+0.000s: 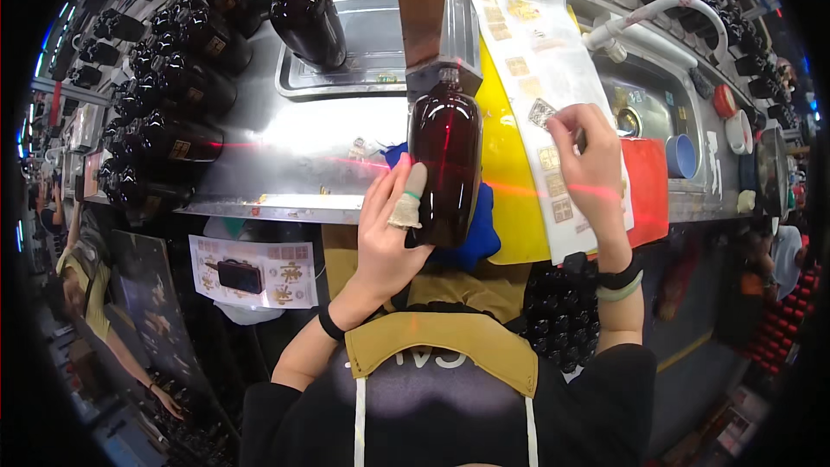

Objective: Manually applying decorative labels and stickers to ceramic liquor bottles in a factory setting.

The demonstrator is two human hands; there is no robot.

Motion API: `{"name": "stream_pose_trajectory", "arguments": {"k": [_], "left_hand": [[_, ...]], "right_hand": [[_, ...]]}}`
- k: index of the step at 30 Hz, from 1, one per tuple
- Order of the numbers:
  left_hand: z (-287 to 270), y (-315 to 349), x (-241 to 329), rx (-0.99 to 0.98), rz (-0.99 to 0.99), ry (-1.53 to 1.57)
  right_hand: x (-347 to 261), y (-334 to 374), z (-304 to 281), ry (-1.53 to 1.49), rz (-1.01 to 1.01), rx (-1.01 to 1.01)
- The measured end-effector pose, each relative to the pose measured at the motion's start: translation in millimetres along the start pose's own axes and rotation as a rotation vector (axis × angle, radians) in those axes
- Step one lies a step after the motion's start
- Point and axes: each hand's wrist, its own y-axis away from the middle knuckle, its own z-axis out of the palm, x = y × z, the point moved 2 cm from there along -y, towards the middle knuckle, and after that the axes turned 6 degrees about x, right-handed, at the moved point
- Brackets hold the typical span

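Left hand [386, 238] clasping dark bottle [446, 156], right hand [595, 160] pinching label [541, 111], steel counter [290, 156], crowded room [692, 285]

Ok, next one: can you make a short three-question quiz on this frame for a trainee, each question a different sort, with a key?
1. Multiple choice: what does the left hand touch? a) a tap, b) a bottle, c) a tray
2. True or false: the right hand has a small label at its fingertips.
3. Fill in: the cloth that shows on both sides of that bottle is ____.

Key: 1. b; 2. true; 3. blue.
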Motion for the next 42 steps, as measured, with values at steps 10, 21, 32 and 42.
{"name": "stream_pose_trajectory", "arguments": {"k": [10,21,32,42], "left_hand": [[-2.9,-37.0,-16.5,0.046,-0.391,0.619],[17.9,-61.0,-19.8,-0.042,-0.719,1.075],[27.3,-62.5,-18.7,-0.069,-0.811,1.188],[28.5,-57.6,-23.7,-0.127,-0.769,1.183]], "right_hand": [[-60.4,20.4,40.9,-0.375,0.043,-0.335],[-27.1,36.6,68.5,-0.688,0.434,-0.204],[-30.2,54.3,88.1,-0.889,0.523,-0.165],[-33.7,52.1,85.0,-0.857,0.508,-0.14]]}}
